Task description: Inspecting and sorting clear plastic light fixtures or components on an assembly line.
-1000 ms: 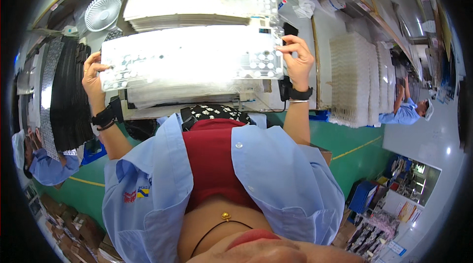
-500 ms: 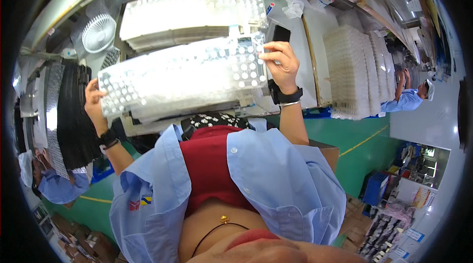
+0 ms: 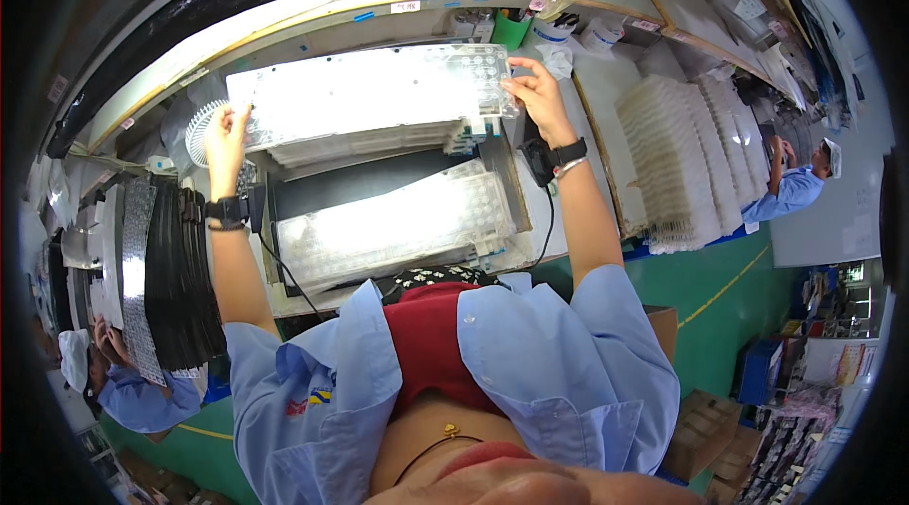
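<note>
Fingers of the left hand [image 3: 226, 143] and right hand [image 3: 541, 100] are closed on the clear sheet [image 3: 360, 93]; it has been shifted over the far stack [image 3: 365, 145], leaving the near stack [image 3: 398, 218] uncovered.

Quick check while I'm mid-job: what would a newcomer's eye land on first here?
Probably the glaring clear sheet at the far side of the bench, with the left hand and right hand at its two ends. Next, the shiny stack of clear sheets nearer the person's body. Then the tall white stacks to the right and the black strips to the left.
</note>
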Motion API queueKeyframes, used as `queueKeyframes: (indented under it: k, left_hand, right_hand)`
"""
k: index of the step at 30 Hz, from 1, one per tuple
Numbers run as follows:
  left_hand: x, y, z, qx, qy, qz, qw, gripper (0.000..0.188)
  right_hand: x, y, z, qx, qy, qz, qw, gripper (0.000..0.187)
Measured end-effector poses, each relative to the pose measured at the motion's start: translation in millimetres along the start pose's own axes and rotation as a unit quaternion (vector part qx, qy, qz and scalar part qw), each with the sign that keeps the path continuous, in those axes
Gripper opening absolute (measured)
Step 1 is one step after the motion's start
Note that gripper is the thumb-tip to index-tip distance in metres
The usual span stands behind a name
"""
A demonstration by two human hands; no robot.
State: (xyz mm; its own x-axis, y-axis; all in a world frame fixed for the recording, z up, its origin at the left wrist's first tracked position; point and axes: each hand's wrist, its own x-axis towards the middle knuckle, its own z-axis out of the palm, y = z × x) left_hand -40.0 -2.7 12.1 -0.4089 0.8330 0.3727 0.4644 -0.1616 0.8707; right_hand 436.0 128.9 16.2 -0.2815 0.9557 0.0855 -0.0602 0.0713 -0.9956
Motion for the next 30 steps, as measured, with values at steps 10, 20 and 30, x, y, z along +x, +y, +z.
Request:
queueKeyframes:
  k: [10,20,30]
  left_hand:
    - [16,-17,34,0.248,0.024,0.001,0.968,0.028]
    - [13,-8,44,0.285,-0.008,-0.040,0.958,0.030]
    - [3,0,57,0.398,0.105,0.140,0.901,0.046]
  right_hand:
    - [29,28,-4,-0.087,0.037,0.055,0.994,0.031]
    - [29,35,-4,-0.171,0.040,0.044,0.983,0.022]
    - [27,42,-10,-0.260,0.075,-0.021,0.962,0.035]
